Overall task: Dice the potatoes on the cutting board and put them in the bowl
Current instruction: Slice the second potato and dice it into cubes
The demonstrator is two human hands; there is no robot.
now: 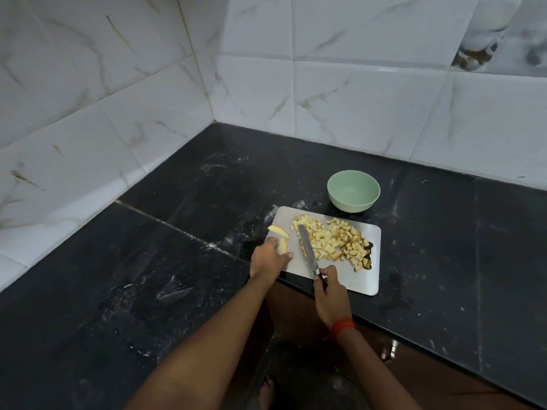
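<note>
Both bare forearms reach forward, the left hand (pixel 270 258) palm down with fingers curled over a potato wedge (pixel 283 247) and thumb stretched rightward, the right hand (pixel 330 294), orange thread (pixel 342 325) round its wrist, gripping a knife (pixel 306 247) by the handle.

Dim, bluish light; sharp centre, wide-angle bending at edges.

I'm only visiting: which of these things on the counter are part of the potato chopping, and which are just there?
Part of the job: cutting board, knife, diced potato pile, potato wedges not yet diced, empty green bowl.

Just there: black counter, tiled wall, orange wrist thread.
</note>
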